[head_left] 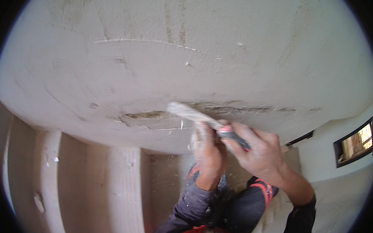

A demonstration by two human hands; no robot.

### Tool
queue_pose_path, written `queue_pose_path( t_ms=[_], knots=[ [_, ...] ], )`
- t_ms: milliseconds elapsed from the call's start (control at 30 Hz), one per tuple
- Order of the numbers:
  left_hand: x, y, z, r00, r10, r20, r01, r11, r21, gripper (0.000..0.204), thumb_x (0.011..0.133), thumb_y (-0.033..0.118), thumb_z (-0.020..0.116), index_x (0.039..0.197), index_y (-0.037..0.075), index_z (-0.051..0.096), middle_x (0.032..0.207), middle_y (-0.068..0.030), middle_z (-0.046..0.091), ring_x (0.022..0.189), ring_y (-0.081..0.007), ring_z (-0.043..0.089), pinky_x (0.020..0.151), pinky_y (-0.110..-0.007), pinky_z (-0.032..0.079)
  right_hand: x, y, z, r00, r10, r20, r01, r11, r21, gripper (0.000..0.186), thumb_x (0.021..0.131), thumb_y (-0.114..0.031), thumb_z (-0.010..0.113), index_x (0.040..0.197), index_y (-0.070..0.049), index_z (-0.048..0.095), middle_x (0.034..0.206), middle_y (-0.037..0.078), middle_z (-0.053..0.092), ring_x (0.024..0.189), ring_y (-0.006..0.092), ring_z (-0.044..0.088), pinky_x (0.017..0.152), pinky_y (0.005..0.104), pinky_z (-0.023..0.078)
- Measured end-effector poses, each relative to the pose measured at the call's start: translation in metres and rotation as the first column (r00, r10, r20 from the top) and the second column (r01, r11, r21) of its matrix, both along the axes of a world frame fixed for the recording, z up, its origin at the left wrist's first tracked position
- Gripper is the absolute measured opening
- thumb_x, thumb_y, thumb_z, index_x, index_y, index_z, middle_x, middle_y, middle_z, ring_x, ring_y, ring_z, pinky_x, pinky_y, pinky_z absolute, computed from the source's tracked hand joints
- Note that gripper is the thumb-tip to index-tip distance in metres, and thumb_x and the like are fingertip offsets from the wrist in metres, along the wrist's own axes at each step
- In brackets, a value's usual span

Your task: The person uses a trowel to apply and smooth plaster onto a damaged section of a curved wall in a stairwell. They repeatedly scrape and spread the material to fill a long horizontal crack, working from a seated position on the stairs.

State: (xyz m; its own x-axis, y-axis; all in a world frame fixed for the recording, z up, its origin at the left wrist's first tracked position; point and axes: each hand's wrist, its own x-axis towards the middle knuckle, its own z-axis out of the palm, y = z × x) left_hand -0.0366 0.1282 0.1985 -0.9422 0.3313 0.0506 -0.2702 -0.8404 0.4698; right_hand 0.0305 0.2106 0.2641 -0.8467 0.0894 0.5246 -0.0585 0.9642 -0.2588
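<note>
My right hand (259, 155) is closed around the grey-and-red handle of a putty knife (190, 114), whose blade is smeared white and blurred. The blade's end lies over a rough, cracked patch (147, 115) in the white plastered wall (155, 69), with white bits hanging below it. Just under the blade is my left hand (207, 159), fingers curled and dusted white; what they hold, if anything, is hidden behind the tool and fingers.
Pale steps (121, 184) run along the lower left beside the wall. My legs (240, 210) are bent beneath my hands on a dusty floor (163, 174). At the right, a small dark-framed window (354, 144) is set in a white wall (317, 164).
</note>
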Motion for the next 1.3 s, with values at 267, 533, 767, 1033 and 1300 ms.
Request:
queue_pose_path(
  t_ms=[267, 533, 767, 1033, 1300],
  knots=[
    [0.008, -0.029, -0.04, 0.978, -0.205, -0.034, 0.194, 0.96, -0.202, 0.024, 0.1, 0.02, 0.044, 0.098, 0.0, 0.058, 0.088, -0.0046, 0.062, 0.08, -0.0079, 0.053, 0.072, -0.025, 0.044, 0.022, -0.017, -0.013, 0.995, -0.001, 0.103, 0.006, 0.999, -0.047, 0.029, 0.08, -0.019, 0.071, 0.103, -0.004, 0.062, 0.069, 0.01, 0.063, 0.055, 0.0235, 0.063, 0.05, 0.0317, 0.049],
    [0.019, -0.001, -0.013, 0.882, -0.419, -0.217, 0.379, 0.903, -0.2, 0.028, 0.1, 0.023, 0.044, 0.107, -0.002, 0.055, 0.097, -0.0093, 0.063, 0.093, -0.0163, 0.06, 0.086, -0.031, 0.046, 0.06, -0.008, 0.019, 0.972, -0.149, 0.182, 0.177, 0.974, -0.144, 0.028, 0.081, -0.01, 0.067, 0.107, 0.0, 0.061, 0.084, 0.015, 0.066, 0.066, 0.0272, 0.065, 0.06, 0.0309, 0.051],
    [0.008, 0.014, -0.012, 0.938, -0.316, -0.144, 0.299, 0.946, -0.128, 0.025, 0.1, 0.021, 0.046, 0.107, -0.001, 0.054, 0.097, -0.0088, 0.062, 0.093, -0.0168, 0.061, 0.085, -0.032, 0.047, 0.041, -0.011, 0.021, 0.964, -0.229, 0.134, 0.241, 0.967, -0.086, 0.025, 0.083, -0.014, 0.067, 0.105, -0.001, 0.062, 0.08, 0.018, 0.065, 0.065, 0.0324, 0.064, 0.057, 0.0334, 0.05],
    [-0.005, -0.02, 0.005, 0.995, 0.049, -0.084, -0.062, 0.985, -0.158, 0.031, 0.1, 0.03, 0.045, 0.093, 0.002, 0.056, 0.077, -0.0039, 0.057, 0.069, -0.0083, 0.053, 0.062, -0.024, 0.044, -0.005, -0.035, 0.006, 0.997, -0.049, 0.054, 0.056, 0.988, -0.141, 0.023, 0.087, -0.023, 0.063, 0.1, -0.004, 0.061, 0.067, 0.015, 0.063, 0.058, 0.0323, 0.063, 0.048, 0.0372, 0.049],
    [0.0, -0.039, 0.012, 0.996, -0.081, -0.049, 0.079, 0.996, -0.045, 0.028, 0.101, 0.026, 0.043, 0.104, 0.0, 0.053, 0.089, -0.0072, 0.062, 0.08, -0.0108, 0.059, 0.072, -0.025, 0.048, 0.014, -0.038, 0.017, 0.999, 0.046, 0.005, -0.046, 0.995, -0.085, 0.024, 0.085, -0.018, 0.065, 0.102, -0.001, 0.06, 0.07, 0.017, 0.063, 0.058, 0.0327, 0.064, 0.049, 0.0388, 0.05]
  ],
)
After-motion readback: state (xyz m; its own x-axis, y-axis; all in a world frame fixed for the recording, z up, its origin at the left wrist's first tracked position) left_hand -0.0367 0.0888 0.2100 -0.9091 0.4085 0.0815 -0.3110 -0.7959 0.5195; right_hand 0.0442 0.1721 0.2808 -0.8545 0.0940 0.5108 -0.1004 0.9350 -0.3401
